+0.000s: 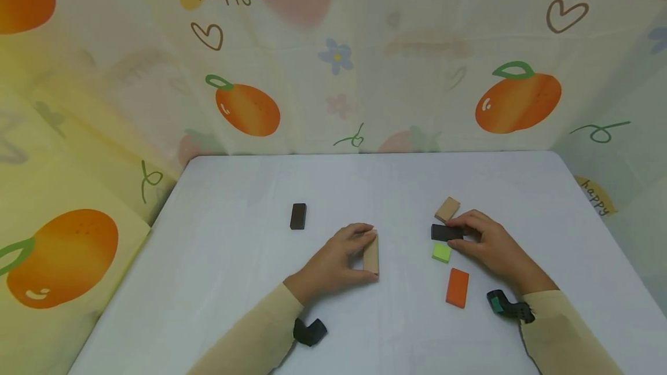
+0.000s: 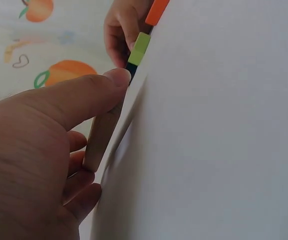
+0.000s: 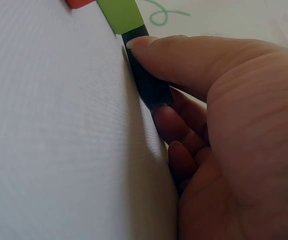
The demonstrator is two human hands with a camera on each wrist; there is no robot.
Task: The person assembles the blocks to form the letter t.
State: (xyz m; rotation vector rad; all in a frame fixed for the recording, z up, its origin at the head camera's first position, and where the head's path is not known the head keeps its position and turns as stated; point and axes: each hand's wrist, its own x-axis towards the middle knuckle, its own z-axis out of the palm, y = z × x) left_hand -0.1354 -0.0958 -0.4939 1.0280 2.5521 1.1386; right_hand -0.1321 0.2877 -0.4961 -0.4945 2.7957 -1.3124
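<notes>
In the head view my left hand (image 1: pixel 339 256) holds a long tan wooden block (image 1: pixel 371 256) by its two ends, thumb at the near end and fingers at the far end. The left wrist view shows this wooden block (image 2: pixel 105 132) between thumb and fingers, close over the white surface. My right hand (image 1: pixel 484 245) pinches a black block (image 1: pixel 446 232) between thumb and fingers; the right wrist view shows the black block (image 3: pixel 146 75) low on the table. Just beyond it lies a smaller tan block (image 1: pixel 447 209), and a lime-green block (image 1: pixel 441 252) lies on its near side.
An orange block (image 1: pixel 457 288) lies nearer the front, left of the right wrist. Another black block (image 1: pixel 298 216) lies alone at the back left. The white table (image 1: pixel 239 190) ends at a fruit-printed cloth (image 1: pixel 406 74) behind and at the sides. Each wrist carries a black strap-on device (image 1: pixel 310 333).
</notes>
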